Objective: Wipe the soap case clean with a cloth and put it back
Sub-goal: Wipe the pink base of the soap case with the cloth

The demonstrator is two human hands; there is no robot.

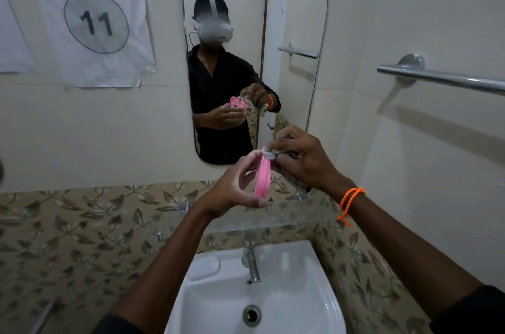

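I hold a pink soap case [261, 180] on edge in front of the mirror, above the glass shelf. My left hand [232, 188] grips it from the left, fingers around its lower rim. My right hand [303, 158] is closed on a bunched grey-white cloth [269, 154] and presses it against the top end of the case. Most of the cloth is hidden inside my right fist. The mirror reflection shows the case's slotted inner side.
A glass shelf [295, 214] on chrome brackets runs just below my hands. Beneath it are a white basin [322, 298] and a chrome tap [252, 262]. A mirror [295, 32] hangs ahead, a chrome towel bar [442, 79] on the right wall.
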